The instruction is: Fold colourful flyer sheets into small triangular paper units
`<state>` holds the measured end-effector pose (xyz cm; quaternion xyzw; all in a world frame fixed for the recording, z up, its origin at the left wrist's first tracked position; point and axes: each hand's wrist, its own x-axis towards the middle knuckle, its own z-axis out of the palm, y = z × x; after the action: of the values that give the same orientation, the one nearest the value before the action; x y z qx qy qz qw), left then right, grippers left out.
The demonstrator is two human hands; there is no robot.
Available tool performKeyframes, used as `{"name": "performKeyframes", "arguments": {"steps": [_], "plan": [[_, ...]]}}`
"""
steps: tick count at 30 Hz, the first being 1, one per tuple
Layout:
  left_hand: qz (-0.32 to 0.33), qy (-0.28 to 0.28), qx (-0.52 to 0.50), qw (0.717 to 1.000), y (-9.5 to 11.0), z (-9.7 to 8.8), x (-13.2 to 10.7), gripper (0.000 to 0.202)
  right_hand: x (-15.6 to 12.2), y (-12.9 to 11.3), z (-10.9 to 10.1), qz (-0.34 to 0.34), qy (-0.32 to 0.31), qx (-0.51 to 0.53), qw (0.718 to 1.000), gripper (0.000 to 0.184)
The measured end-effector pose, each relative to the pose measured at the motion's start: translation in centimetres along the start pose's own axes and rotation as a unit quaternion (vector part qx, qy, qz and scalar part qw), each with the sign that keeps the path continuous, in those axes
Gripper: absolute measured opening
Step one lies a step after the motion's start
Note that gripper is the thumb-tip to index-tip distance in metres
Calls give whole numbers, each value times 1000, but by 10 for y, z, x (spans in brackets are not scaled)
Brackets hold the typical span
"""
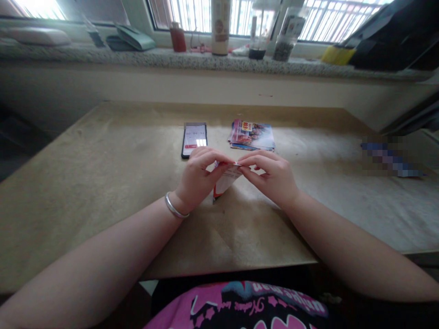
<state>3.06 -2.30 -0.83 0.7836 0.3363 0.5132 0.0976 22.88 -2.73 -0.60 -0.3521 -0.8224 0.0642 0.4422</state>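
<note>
A folded piece of printed paper (224, 180), white with red edges, is held just above the tan table (103, 183), pointing down to a tip. My left hand (199, 176), with a silver bangle on its wrist, pinches the paper's top edge from the left. From the right, my right hand (272, 176) pinches the same top edge, fingertips almost meeting those of the left hand. Both hands are closed on the paper.
A black phone (194, 139) with a lit screen lies just beyond my hands. A stack of colourful leaflets (252, 135) lies to its right. A blurred blue object (391, 157) lies at the far right. Bottles and jars (221, 27) line the stone windowsill.
</note>
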Motion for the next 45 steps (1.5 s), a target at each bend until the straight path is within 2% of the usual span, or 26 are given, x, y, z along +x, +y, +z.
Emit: {"name": "performKeyframes", "arguments": {"steps": [7,10,13,16,23,28,35,45], "plan": [[-4,5,-16,1000,-3,0,-2,6,3,3,2,24,9,70,997,6],[5,-14,11,1000,-3,-1,-1,7,2,2,3,20,14,33,999,6],[15,-35,81,996,-1,-2,1,9,2,-1,1,2,15,-39,999,7],[21,-38,120,992,1,-3,2,11,3,-5,-1,-19,14,-84,996,8],[-4,-17,10,1000,-9,-2,0,8,6,-3,-4,-27,12,40,999,5],[-31,-8,-42,999,-14,0,-2,7,6,0,-3,1,29,61,998,8],[-14,2,-28,1000,-9,-2,-1,5,6,-4,-3,-6,61,39,997,8],[-15,11,11,1000,-4,-3,0,5,5,1,-3,6,62,36,997,10]]}}
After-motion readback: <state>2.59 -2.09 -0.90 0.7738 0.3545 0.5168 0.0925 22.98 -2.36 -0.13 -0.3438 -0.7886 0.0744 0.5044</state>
